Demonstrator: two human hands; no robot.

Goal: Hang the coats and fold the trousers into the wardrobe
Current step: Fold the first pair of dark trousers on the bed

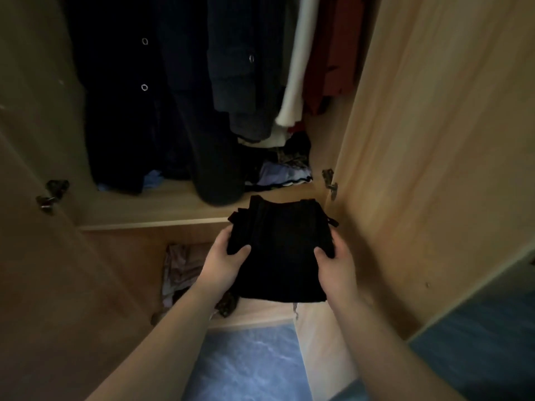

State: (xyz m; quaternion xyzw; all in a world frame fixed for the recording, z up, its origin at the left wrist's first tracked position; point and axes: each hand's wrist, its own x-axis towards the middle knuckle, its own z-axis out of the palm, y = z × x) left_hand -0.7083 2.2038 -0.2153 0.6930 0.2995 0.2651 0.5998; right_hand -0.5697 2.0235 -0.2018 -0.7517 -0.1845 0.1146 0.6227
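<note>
Standing open in front of the person, the wardrobe point(434, 140) fills nearly the whole view, its two wooden doors swung out to either side. In its upper section hang the coats point(185, 82): dark ones on the left and middle, then a white garment point(295, 82) and a rust-red garment point(333, 53) at the right. Under them, on the shelf board point(144, 209), lies a loose heap of clothes point(283, 169) in lilac, black and patterned cloth. Below the shelf, in the lower compartment, more crumpled pale fabric point(176, 267) sits at the left. The folded black trousers point(280, 250) are held in the air just in front of the shelf's edge, over the lower compartment, flat and roughly square. The left hand point(225, 261) grips their left edge, thumb on top and fingers beneath. The right hand point(335, 264) clasps the right edge the same way. A small metal hinge point(330, 183) shows on the right door, near the trousers.
</note>
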